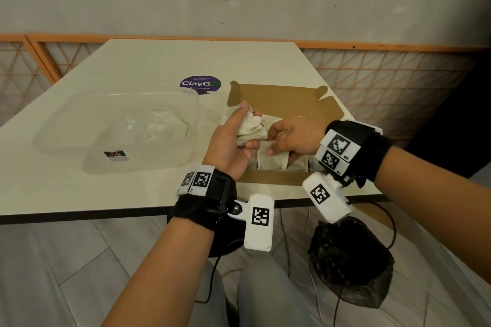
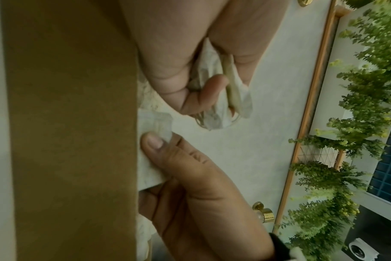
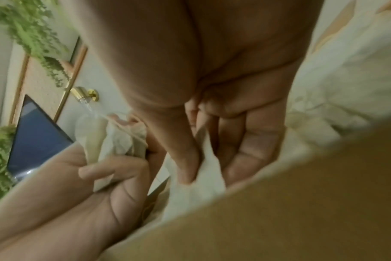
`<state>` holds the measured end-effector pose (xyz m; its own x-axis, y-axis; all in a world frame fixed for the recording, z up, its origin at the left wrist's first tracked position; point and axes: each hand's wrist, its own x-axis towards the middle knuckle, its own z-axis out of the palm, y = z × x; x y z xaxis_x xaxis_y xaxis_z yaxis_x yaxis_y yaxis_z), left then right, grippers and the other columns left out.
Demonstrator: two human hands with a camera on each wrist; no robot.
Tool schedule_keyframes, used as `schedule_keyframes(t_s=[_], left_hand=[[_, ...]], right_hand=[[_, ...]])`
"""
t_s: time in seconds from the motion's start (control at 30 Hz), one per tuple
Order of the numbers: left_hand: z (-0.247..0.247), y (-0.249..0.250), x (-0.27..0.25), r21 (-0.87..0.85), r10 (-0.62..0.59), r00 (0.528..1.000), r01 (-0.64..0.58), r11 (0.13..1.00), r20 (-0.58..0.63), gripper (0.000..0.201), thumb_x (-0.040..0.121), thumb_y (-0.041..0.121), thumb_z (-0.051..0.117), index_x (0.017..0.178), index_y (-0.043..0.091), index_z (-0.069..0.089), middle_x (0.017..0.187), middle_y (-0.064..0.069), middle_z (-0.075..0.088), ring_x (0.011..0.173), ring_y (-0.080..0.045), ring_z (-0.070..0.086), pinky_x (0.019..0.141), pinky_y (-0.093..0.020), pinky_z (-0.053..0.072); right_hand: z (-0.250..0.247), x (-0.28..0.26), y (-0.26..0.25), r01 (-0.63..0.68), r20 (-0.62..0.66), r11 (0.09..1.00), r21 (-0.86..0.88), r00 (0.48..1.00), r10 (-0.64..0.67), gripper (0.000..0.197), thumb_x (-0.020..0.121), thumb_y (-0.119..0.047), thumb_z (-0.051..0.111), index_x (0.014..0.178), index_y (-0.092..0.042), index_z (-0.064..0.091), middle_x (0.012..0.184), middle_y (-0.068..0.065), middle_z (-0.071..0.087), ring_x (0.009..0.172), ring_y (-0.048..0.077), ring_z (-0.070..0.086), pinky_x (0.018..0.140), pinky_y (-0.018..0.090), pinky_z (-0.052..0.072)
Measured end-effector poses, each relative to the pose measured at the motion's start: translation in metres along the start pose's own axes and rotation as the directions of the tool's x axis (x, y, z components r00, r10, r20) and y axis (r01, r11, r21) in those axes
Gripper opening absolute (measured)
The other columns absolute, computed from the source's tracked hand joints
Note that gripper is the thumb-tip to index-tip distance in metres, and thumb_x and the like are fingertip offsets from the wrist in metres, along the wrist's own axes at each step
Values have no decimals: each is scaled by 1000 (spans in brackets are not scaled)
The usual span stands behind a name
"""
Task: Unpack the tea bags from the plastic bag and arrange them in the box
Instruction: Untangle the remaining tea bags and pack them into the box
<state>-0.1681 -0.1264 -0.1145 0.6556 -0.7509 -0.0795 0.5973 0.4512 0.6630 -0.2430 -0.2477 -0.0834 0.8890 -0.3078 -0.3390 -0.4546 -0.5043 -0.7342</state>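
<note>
My left hand [image 1: 248, 127] hovers over the left side of the open cardboard box [image 1: 279, 99] and grips a crumpled bunch of white tea bags [image 1: 252, 129]. In the left wrist view the bunch [image 2: 221, 100] pokes out past the curled fingers. My right hand [image 1: 272, 142] pinches one tea bag [image 1: 271, 160] between thumb and fingers, low inside the box. That pinched tea bag [image 3: 205, 174] hangs by the brown box wall [image 3: 290, 211]. More tea bags [image 3: 337, 84] lie in the box. The empty plastic bag [image 1: 156, 125] lies crumpled in a clear container [image 1: 66, 138].
The white table [image 1: 186, 61] has a purple round sticker [image 1: 200, 84] behind the box. The box sits close to the table's near and right edges. On the floor below are a black bag [image 1: 350, 260] and cables. A lattice railing stands behind the table.
</note>
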Motion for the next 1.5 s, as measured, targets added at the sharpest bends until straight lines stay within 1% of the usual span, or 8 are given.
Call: schedule_keyframes(t_s=[0.2, 0.37, 0.5, 0.67, 0.77, 0.9, 1.23, 1.5], left_hand=[[1, 0, 0, 6, 1, 1000, -1, 1000, 1, 20, 97, 26, 49, 80, 17, 55, 70, 3, 61, 49, -4, 48, 36, -10, 29], [-1, -1, 2, 3, 7, 1000, -7, 1000, 9, 22, 97, 29, 49, 79, 17, 56, 76, 0, 56, 56, -5, 51, 38, -11, 33], [-1, 0, 0, -40, -8, 1000, 7, 999, -5, 22, 96, 34, 49, 84, 17, 55, 81, -3, 58, 66, -9, 54, 44, -13, 38], [-5, 0, 5, -121, -38, 999, 38, 992, 3, 26, 99, 32, 39, 92, 13, 54, 90, -9, 59, 76, -17, 53, 49, -17, 42], [-6, -3, 8, -113, -72, 997, 74, 991, 24, 29, 101, 33, 34, 102, 11, 52, 94, -10, 59, 76, -15, 53, 51, -16, 43], [-5, -3, 8, -78, -119, 990, 124, 989, 69, 35, 99, 38, 38, 104, 9, 56, 92, -8, 63, 63, -10, 59, 48, -15, 44], [0, -1, 4, 7, -110, 982, 110, 994, 155, 34, 93, 33, 49, 119, 11, 46, 85, -5, 59, 60, -6, 59, 38, -10, 36], [2, 1, 4, 12, -174, 979, 174, 985, 105, 46, 98, 48, 35, 112, 12, 58, 77, -1, 59, 58, -7, 58, 35, -12, 33]], right_hand=[[-8, -22, -9, 167, -330, 933, -319, 903, -275, 16, 82, -12, 64, 94, -20, 57, 81, -5, 59, 76, 13, 55, 71, 26, 44], [18, -40, 0, 215, 27, 837, -504, 972, -234, 27, 92, -33, 53, 98, -13, 69, 98, 4, 66, 92, 20, 60, 86, 33, 48], [25, -33, 6, 222, 27, 794, -565, 967, -252, 39, 98, -32, 40, 93, -2, 64, 100, 16, 62, 91, 25, 56, 86, 37, 42], [11, -27, 1, 211, -284, 949, -236, 919, -275, 20, 96, -29, 45, 94, -16, 60, 83, -1, 63, 67, 2, 55, 63, 16, 42], [13, -24, -6, 356, -465, 929, -96, 810, -358, 30, 87, -36, 59, 115, -26, 52, 98, -8, 53, 85, 5, 54, 73, 15, 43], [19, -17, -12, 388, -416, 869, -308, 766, -490, 29, 80, -24, 70, 108, -21, 62, 94, -8, 44, 80, -2, 44, 70, 2, 35], [-6, -5, -18, 384, -471, 912, 143, 837, -279, 15, 86, -12, 64, 76, -23, 64, 66, -4, 60, 45, -1, 53, 51, 12, 45], [0, -7, -17, 422, -430, 906, 22, 823, -372, 11, 77, -18, 73, 86, -18, 67, 75, -7, 60, 60, -2, 53, 63, 11, 44]])
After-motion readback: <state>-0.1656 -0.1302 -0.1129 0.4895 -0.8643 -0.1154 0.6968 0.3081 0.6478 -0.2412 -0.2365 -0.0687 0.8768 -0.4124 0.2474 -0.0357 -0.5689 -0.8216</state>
